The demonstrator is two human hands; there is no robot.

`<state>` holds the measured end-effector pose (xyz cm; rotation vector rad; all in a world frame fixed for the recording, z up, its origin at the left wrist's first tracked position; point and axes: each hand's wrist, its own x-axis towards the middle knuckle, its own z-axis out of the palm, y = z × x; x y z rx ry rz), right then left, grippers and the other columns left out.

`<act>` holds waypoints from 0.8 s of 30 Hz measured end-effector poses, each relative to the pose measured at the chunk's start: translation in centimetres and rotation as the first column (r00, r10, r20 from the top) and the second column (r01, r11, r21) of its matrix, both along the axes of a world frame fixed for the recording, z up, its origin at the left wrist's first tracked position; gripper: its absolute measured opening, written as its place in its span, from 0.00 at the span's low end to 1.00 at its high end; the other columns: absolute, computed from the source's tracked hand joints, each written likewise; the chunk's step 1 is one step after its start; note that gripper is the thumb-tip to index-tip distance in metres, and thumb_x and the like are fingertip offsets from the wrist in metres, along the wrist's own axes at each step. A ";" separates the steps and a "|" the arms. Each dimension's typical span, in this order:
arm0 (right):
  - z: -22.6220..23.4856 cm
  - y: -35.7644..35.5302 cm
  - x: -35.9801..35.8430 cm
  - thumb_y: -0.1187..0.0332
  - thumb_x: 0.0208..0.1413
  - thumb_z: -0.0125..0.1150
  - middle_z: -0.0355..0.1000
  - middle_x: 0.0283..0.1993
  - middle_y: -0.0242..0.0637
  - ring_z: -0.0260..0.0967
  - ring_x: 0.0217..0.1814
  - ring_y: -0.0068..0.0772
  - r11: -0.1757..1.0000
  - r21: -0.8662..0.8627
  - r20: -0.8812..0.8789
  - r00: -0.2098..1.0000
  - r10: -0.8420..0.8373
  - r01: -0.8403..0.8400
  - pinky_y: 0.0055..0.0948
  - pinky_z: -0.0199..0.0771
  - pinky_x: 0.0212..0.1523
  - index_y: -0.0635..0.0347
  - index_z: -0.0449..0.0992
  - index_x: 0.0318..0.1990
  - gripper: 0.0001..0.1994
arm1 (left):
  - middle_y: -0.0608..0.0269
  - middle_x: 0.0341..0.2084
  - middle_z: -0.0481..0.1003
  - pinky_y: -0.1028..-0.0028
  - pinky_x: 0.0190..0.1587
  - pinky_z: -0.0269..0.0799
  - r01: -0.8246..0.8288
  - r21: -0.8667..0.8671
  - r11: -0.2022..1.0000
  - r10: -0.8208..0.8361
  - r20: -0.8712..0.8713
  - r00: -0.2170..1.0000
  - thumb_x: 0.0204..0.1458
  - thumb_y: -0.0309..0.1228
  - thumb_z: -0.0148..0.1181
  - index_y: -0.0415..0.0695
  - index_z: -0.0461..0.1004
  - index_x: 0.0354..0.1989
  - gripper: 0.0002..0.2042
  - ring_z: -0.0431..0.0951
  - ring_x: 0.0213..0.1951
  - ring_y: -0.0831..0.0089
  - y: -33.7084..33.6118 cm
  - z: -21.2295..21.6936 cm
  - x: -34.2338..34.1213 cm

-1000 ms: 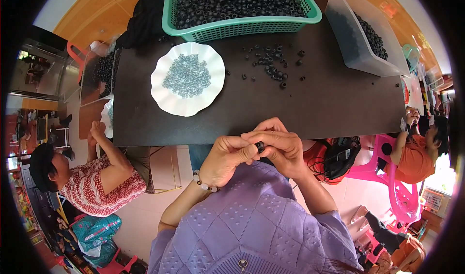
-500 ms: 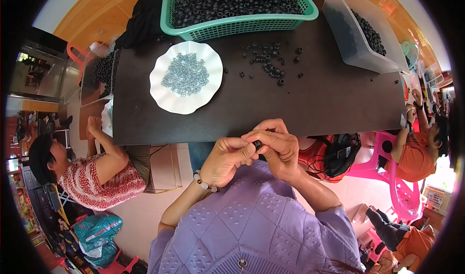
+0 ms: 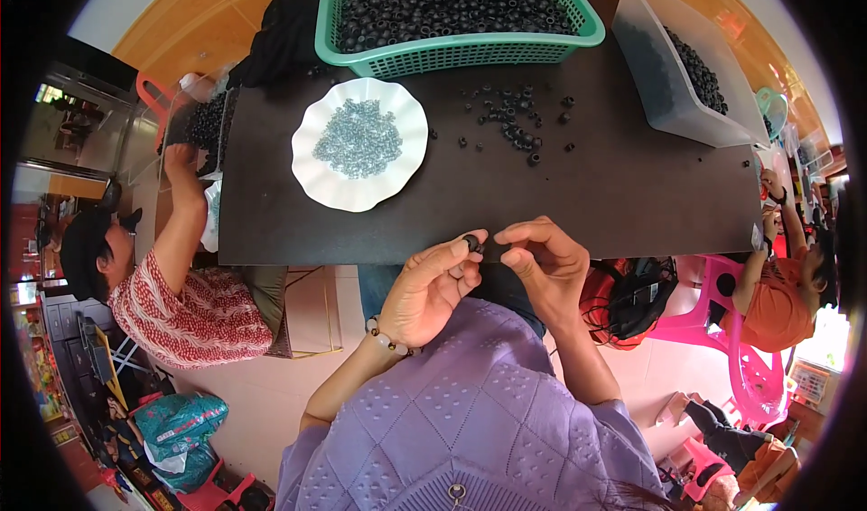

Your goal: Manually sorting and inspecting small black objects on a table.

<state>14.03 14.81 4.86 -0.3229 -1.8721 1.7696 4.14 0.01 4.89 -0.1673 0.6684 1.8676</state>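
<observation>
"Left hand (image 3: 423, 290): doing what?"
"Pinches a small black piece (image 3: 472, 243) between thumb and forefinger, close to the front edge of the dark table (image 3: 596, 195)."
"And right hand (image 3: 553, 265)?"
"Hangs just beside, thumb and forefinger parted, with nothing visible between (anything tiny there, impossible to rule out)."
"Likely trouble?"
"Could lose the piece: rests on a two-finger grip, so might slip under an off-centre push, then roll over the edge to the floor (image 3: 266, 389)."
"Worse?"
"Could knock the scalloped white plate (image 3: 361, 198) with a hasty reach and scatter the clear beads (image 3: 358, 139) among the loose black pieces (image 3: 517, 135)."
</observation>
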 end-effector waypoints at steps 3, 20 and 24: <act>0.1 -0.8 -0.5 0.75 0.51 0.66 0.73 0.35 0.32 0.66 0.34 0.17 1.000 -0.022 0.018 1.000 -0.007 0.007 0.17 0.66 0.36 0.65 0.78 0.40 0.09 | 0.68 0.33 0.76 0.81 0.41 0.69 -0.027 -0.001 1.000 0.027 -0.014 1.000 0.56 0.29 0.58 0.38 0.74 0.50 0.14 0.72 0.33 0.83 0.3 -0.2 0.4; 0.7 -2.1 -2.4 0.78 0.49 0.65 0.72 0.29 0.32 0.67 0.30 0.19 0.934 0.352 0.143 0.982 -0.124 0.067 0.18 0.67 0.33 0.63 0.79 0.33 0.04 | 0.67 0.29 0.75 0.84 0.30 0.67 -0.216 -0.103 0.971 0.148 -0.454 0.879 0.56 0.29 0.59 0.35 0.73 0.49 0.15 0.72 0.27 0.82 0.6 -3.2 0.0; 0.9 -1.8 -2.3 0.78 0.50 0.64 0.74 0.30 0.31 0.68 0.31 0.19 0.959 0.257 0.148 0.976 -0.157 0.115 0.18 0.67 0.35 0.65 0.78 0.33 0.04 | 0.64 0.31 0.76 0.82 0.35 0.73 -0.401 -0.026 0.916 0.391 -0.174 0.904 0.57 0.29 0.57 0.35 0.73 0.46 0.12 0.75 0.30 0.81 0.5 -3.0 -1.4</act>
